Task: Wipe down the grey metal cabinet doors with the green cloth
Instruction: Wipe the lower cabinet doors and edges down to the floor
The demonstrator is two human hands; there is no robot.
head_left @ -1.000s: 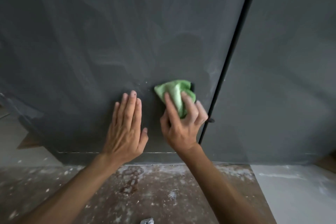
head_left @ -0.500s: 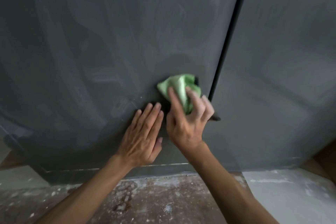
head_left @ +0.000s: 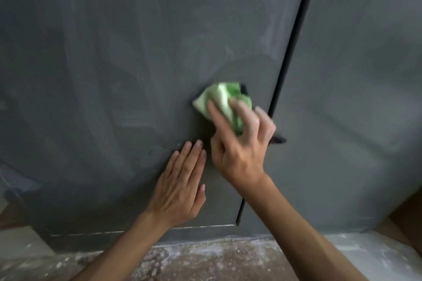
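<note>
Two bare arms show in the lower half of the frame, the left forearm (head_left: pixel 127 248) at lower left of centre and the right forearm (head_left: pixel 303 230) at lower right. The left hand (head_left: pixel 180 186) has tendon ridges across its back, short nails and a small dark spot on one fingertip. The right hand (head_left: pixel 239 143) is slightly blurred.

Cloth (head_left: pixel 225 104) on left door (head_left: pixel 137 75)
</note>
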